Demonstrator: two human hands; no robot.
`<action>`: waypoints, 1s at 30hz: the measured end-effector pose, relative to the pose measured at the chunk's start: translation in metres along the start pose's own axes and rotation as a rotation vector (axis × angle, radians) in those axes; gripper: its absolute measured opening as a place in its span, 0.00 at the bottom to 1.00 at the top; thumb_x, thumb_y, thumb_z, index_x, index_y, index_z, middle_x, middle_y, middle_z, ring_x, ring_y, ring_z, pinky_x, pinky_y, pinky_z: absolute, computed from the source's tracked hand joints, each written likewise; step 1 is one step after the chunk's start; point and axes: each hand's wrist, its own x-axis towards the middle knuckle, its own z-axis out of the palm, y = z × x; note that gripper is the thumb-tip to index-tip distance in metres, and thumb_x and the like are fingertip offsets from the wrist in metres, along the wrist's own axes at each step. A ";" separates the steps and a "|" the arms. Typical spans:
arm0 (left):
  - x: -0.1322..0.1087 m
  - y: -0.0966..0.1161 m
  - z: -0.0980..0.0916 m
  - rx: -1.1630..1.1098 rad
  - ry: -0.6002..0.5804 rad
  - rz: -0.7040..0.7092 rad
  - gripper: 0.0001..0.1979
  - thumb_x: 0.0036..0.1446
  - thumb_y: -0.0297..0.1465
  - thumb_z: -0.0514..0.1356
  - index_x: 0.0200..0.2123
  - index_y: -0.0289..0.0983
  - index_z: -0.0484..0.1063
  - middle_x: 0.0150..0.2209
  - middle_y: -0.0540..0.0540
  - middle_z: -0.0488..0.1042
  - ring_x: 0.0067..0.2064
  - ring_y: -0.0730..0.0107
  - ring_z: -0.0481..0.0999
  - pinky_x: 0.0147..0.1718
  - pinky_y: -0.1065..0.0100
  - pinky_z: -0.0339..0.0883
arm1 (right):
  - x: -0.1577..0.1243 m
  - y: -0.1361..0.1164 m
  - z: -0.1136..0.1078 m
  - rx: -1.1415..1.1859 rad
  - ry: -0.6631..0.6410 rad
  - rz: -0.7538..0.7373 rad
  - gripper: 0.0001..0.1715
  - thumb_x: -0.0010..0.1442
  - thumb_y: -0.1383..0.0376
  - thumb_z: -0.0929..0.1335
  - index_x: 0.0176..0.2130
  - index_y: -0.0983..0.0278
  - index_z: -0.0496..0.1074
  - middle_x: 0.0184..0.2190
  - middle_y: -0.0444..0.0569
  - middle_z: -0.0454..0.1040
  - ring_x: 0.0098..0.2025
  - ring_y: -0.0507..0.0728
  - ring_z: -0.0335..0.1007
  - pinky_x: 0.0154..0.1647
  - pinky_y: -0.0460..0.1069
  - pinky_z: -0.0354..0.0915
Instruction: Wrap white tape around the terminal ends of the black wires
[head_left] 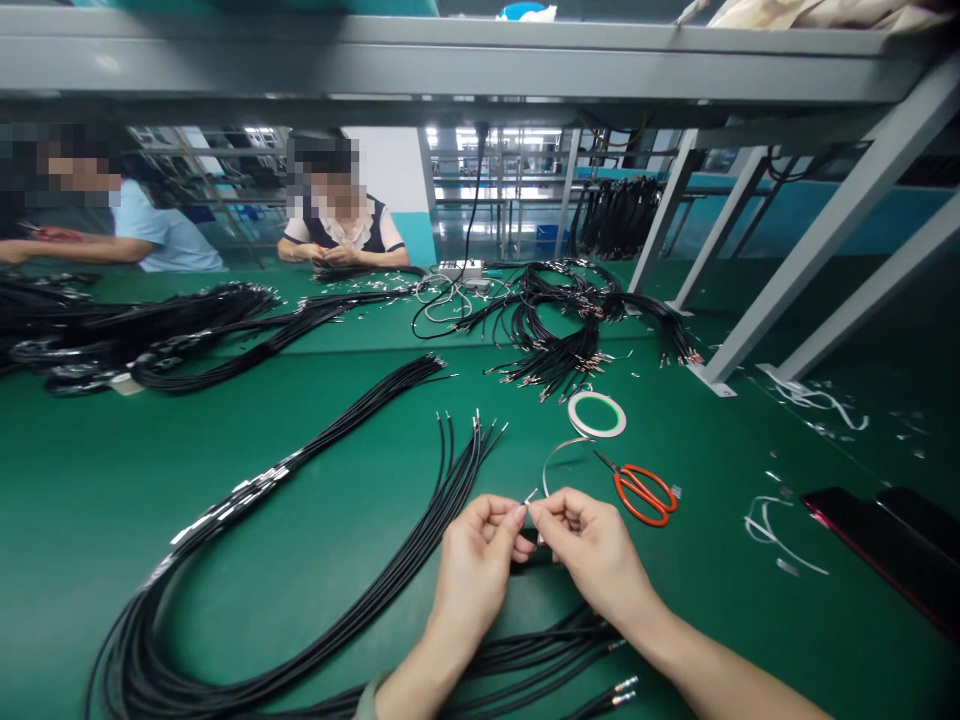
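My left hand (472, 570) and right hand (592, 550) are clenched in a fine pinch, the fingertips (541, 507) closing on a small metal terminal (531, 495) held between my hands, above the green bench mat (187, 520). The step in hand appears to be close work on this bright terminal; beside it lie glossy black wires (315, 560) and orange-handled scissors (641, 495). The next move calls for a steady pinch — the part is tiny.
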 end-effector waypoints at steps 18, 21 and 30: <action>-0.001 0.007 0.002 -0.147 -0.023 -0.112 0.16 0.46 0.40 0.67 0.28 0.32 0.71 0.18 0.49 0.74 0.18 0.75 0.73 0.20 0.75 0.68 | 0.002 0.001 0.000 -0.064 0.033 -0.027 0.14 0.58 0.58 0.67 0.28 0.66 0.73 0.22 0.44 0.72 0.22 0.51 0.62 0.22 0.44 0.58; -0.002 0.011 0.000 -0.192 -0.068 -0.157 0.17 0.45 0.40 0.67 0.26 0.31 0.71 0.19 0.49 0.73 0.19 0.76 0.72 0.20 0.76 0.68 | 0.001 -0.001 0.000 -0.044 0.010 -0.047 0.13 0.59 0.59 0.67 0.29 0.66 0.73 0.23 0.46 0.74 0.23 0.51 0.64 0.24 0.44 0.59; -0.002 0.015 -0.004 -0.340 -0.165 -0.284 0.15 0.46 0.38 0.68 0.26 0.31 0.73 0.21 0.50 0.73 0.19 0.81 0.70 0.20 0.79 0.66 | 0.002 -0.002 0.000 0.048 -0.027 -0.062 0.13 0.59 0.58 0.67 0.30 0.65 0.73 0.25 0.46 0.75 0.25 0.51 0.67 0.26 0.44 0.61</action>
